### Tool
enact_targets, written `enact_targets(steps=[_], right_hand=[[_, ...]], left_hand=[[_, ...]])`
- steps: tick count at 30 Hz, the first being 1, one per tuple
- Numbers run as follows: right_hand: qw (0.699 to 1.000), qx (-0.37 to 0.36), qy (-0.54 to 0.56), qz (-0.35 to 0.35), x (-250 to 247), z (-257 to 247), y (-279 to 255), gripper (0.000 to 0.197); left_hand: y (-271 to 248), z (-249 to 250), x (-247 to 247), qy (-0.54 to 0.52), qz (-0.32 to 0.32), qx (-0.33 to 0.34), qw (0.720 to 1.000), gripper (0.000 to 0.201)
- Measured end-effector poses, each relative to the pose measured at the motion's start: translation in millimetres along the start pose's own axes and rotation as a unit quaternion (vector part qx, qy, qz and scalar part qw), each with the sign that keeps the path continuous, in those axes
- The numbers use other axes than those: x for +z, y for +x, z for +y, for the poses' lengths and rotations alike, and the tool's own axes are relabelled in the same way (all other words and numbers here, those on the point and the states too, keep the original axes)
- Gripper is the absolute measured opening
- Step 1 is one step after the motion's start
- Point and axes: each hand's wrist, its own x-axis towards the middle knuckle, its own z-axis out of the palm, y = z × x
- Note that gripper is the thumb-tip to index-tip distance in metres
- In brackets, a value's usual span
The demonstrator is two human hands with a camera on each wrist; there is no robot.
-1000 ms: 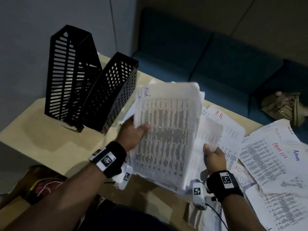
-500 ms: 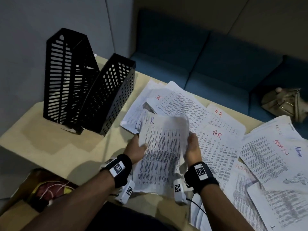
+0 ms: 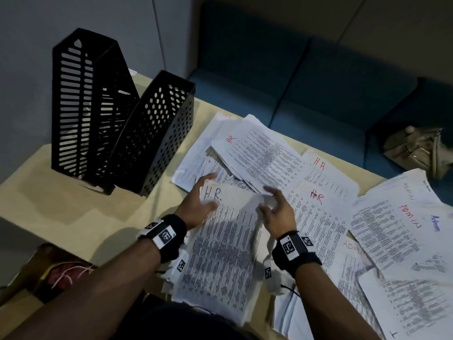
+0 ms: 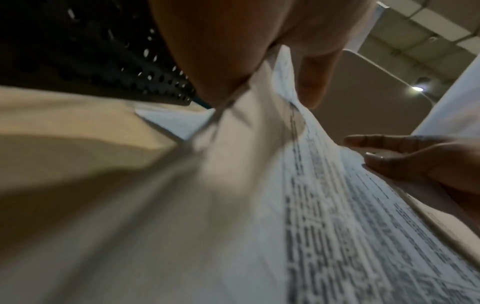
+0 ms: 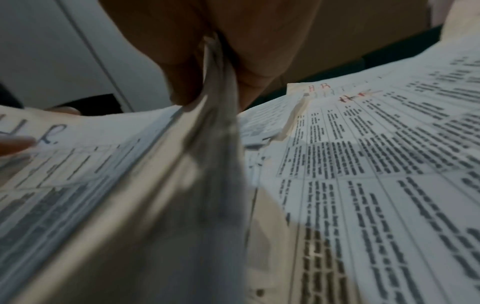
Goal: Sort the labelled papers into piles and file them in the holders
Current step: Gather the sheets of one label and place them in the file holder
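A stack of printed papers (image 3: 228,246) marked "H.R." in blue lies near the table's front edge. My left hand (image 3: 204,192) grips its upper left corner, thumb on top. My right hand (image 3: 267,200) pinches the upper right edge; in the right wrist view the sheets (image 5: 218,102) run between thumb and fingers. Two empty black holders stand at the left: a slotted one (image 3: 81,106) and a perforated one (image 3: 157,133). Loose HR sheets (image 3: 264,155) lie beyond the stack, Admin sheets (image 3: 404,217) to the right.
The beige table (image 3: 73,207) has bare surface left of the papers, in front of the holders. A blue sofa (image 3: 318,94) runs behind the table with a tan bag (image 3: 416,150) on it. A cardboard box (image 3: 56,271) sits low at the left.
The stack was held up and tilted; now it lies lower and flatter by the front edge. My right hand moved from its lower right corner up to the upper right edge.
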Motion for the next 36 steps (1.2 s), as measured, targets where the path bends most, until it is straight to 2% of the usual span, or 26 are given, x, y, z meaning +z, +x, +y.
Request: enact_targets(steps=[2, 4, 6, 9, 12, 15, 17, 22, 25, 27, 29, 32, 34, 36], right_hand=[[1.0, 0.017, 0.005, -0.021, 3.2, 5.5, 2.0, 0.025], [0.999, 0.017, -0.023, -0.022, 1.2, 11.4, 5.5, 0.019], [1.0, 0.009, -0.024, -0.01, -4.0, 14.6, 11.1, 0.017], [0.998, 0.011, -0.063, 0.012, -14.9, 15.4, 26.6, 0.017], [0.994, 0.011, -0.106, 0.024, -30.4, 10.6, 54.4, 0.016], [0.98, -0.012, -0.192, 0.043, -42.2, 8.6, 89.1, 0.024], [0.973, 0.0, -0.224, 0.051, -48.3, 6.5, 113.0, 0.033], [0.976, 0.117, -0.143, 0.112, -58.7, 3.3, 160.0, 0.055], [0.97, 0.18, -0.141, 0.08, -52.9, 10.5, 169.6, 0.075], [0.97, 0.2, -0.125, 0.065, -49.0, 13.3, 169.6, 0.079], [0.972, 0.181, -0.127, 0.076, -48.4, 11.1, 164.3, 0.068], [0.978, 0.081, -0.164, 0.099, -49.0, -3.7, 149.7, 0.042], [0.985, 0.035, -0.125, 0.114, -50.9, -13.7, 133.7, 0.03], [0.991, 0.016, -0.038, 0.126, -55.9, -18.1, 111.5, 0.018]], left_hand=[[-5.2, -11.0, 4.9, -0.004, 0.005, -0.054, 0.999, 0.057], [-13.0, -21.4, 9.2, 0.056, 0.014, -0.121, 0.991, 0.034], [-17.5, -26.4, 8.3, 0.075, 0.037, -0.141, 0.986, 0.021], [-9.4, -31.1, -7.3, 0.064, 0.113, -0.124, 0.984, 0.024], [-2.3, -44.4, -31.3, 0.085, 0.15, -0.134, 0.976, 0.029], [-7.2, -65.3, -48.3, 0.095, 0.157, -0.14, 0.973, 0.035], [-9.2, -73.2, -54.8, 0.117, 0.154, -0.131, 0.972, 0.044], [-4.6, -70.8, -62.1, 0.111, 0.13, -0.098, 0.98, 0.042], [-1.4, -75.9, -64.0, 0.108, 0.13, -0.105, 0.98, 0.038], [1.0, -79.6, -65.2, 0.104, 0.135, -0.125, 0.977, 0.036], [3.0, -81.1, -64.2, 0.087, 0.143, -0.143, 0.975, 0.035], [2.2, -78.6, -62.4, 0.073, 0.14, -0.147, 0.976, 0.025], [0.4, -74.9, -62.5, 0.067, 0.128, -0.139, 0.98, 0.021], [1.1, -73.9, -62.2, 0.075, 0.124, -0.128, 0.981, 0.026]])
